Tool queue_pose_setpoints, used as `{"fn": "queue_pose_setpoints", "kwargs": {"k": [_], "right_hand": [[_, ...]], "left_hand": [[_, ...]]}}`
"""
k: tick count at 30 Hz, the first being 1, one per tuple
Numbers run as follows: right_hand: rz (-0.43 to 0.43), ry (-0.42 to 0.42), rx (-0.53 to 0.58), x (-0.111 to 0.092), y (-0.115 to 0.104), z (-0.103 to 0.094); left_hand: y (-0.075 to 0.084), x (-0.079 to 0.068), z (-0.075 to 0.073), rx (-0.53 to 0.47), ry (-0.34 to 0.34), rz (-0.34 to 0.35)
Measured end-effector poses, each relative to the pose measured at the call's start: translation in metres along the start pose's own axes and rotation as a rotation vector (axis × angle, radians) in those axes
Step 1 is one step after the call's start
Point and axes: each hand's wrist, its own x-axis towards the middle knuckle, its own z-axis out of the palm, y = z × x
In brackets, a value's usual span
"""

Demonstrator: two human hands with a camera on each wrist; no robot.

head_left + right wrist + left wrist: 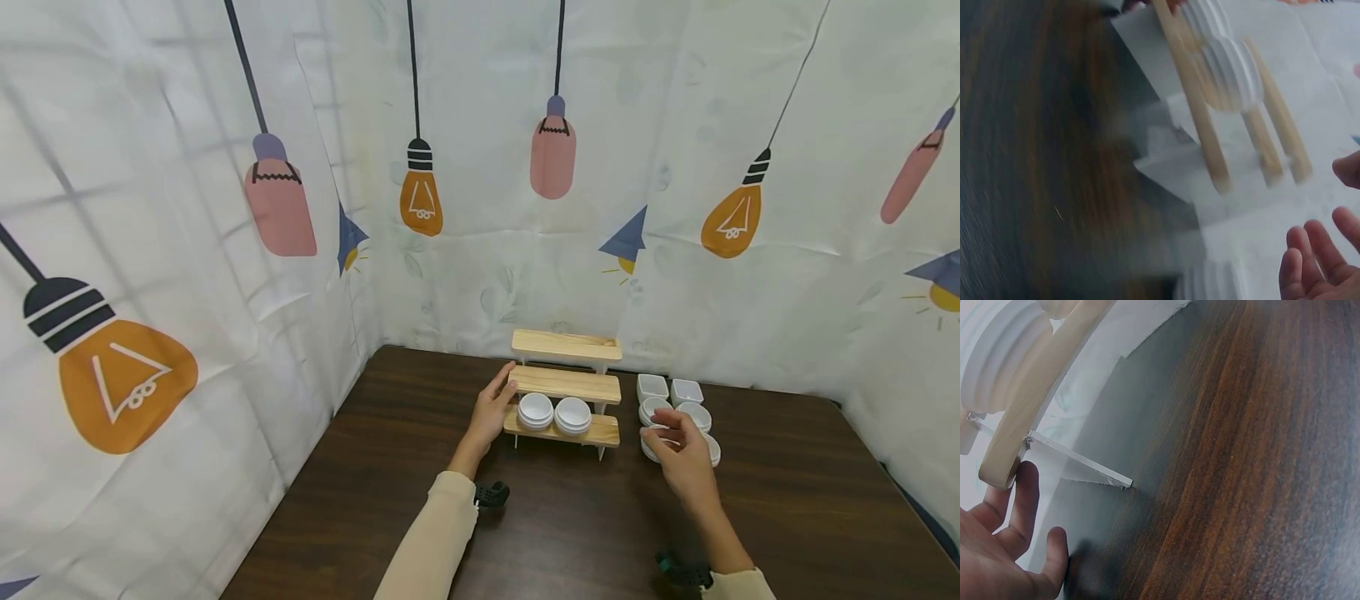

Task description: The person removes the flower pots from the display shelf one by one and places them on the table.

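Observation:
A three-tier wooden stand (564,382) with clear legs rises on the dark table. Two short stacks of white round bowls (536,410) sit side by side on its lowest shelf (1054,369). My left hand (489,410) is at the stand's left end, its fingertips against the end of a shelf in the left wrist view. Over the white round dishes (695,416) on the right hovers my right hand (684,457), thumb and fingers spread apart with nothing between them. It hides part of the nearest dishes. Motion blurs the right wrist view, where ridged bowl stacks (1235,72) show on the stand.
Two white square dishes (686,392) stand behind the round ones, right of the stand. A white sheet printed with lamps (480,275) hangs behind the dark wooden table (570,533). Dark bands (492,495) are on both wrists.

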Motion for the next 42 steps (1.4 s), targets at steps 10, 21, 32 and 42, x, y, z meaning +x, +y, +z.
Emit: {"fn": "queue_pose_setpoints", "kwargs": {"k": [10,21,32,42], "right_hand": [[-0.032,-0.138,0.013,-0.005,0.001,0.038],[-0.067,-0.185,0.049,0.000,-0.006,0.062],[-0.028,-0.211,-0.034,0.007,-0.010,0.081],[-0.034,-0.179,-0.090,0.011,-0.008,0.091]], "left_hand": [[-0.001,0.000,0.001,-0.004,-0.002,0.000],[-0.001,-0.001,0.001,-0.024,0.002,-0.009],[0.001,-0.001,0.002,-0.029,0.018,-0.007],[0.001,-0.001,0.002,-0.022,0.003,-0.003]]}}
